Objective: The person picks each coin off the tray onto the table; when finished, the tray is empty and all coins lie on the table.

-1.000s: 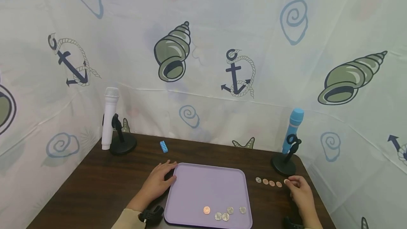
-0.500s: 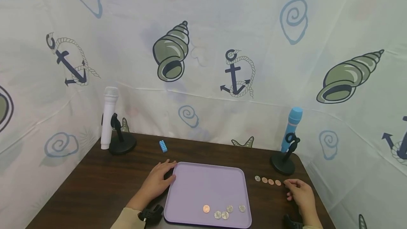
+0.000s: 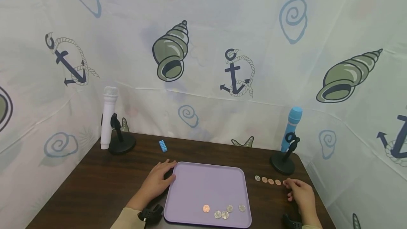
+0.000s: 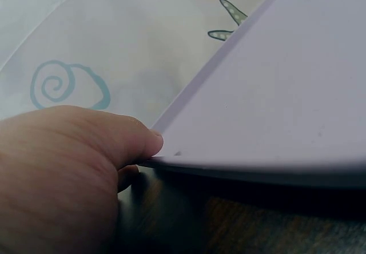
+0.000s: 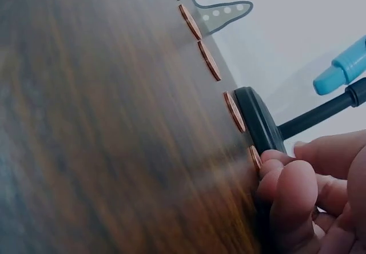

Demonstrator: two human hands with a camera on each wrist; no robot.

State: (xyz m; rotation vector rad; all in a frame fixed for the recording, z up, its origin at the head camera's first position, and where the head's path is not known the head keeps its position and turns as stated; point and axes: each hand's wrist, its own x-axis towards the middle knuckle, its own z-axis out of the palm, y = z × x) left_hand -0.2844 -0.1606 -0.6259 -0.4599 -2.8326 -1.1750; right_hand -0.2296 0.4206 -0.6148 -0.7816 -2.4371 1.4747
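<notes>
My right hand (image 3: 301, 193) is at the right end of a row of coins on the dark table, its fingertips pinching the edge of the end copper coin (image 5: 255, 158). That coin lies low at the tabletop, partly hidden by the fingers. To its left are more copper coins (image 3: 271, 181) and a silver coin (image 3: 257, 178). My left hand (image 3: 157, 181) rests on the left side of a lilac tray (image 3: 203, 183), fingers extended, thumb touching the rim in the left wrist view. Near the tray's front lie a copper coin (image 3: 206, 208) and several silver coins (image 3: 225, 215).
A blue microphone (image 3: 290, 130) leans by a black stand (image 3: 283, 163) just behind the coin row. At the back left are a white microphone (image 3: 108, 117) and another black stand (image 3: 122, 143). A small blue toy brick (image 3: 163, 146) lies behind the tray. A patterned cloth surrounds the table.
My right hand has lowered slightly while staying at the row's right end with the copper coin at its fingertips. The left hand stays on the tray, and the head view shifts a little.
</notes>
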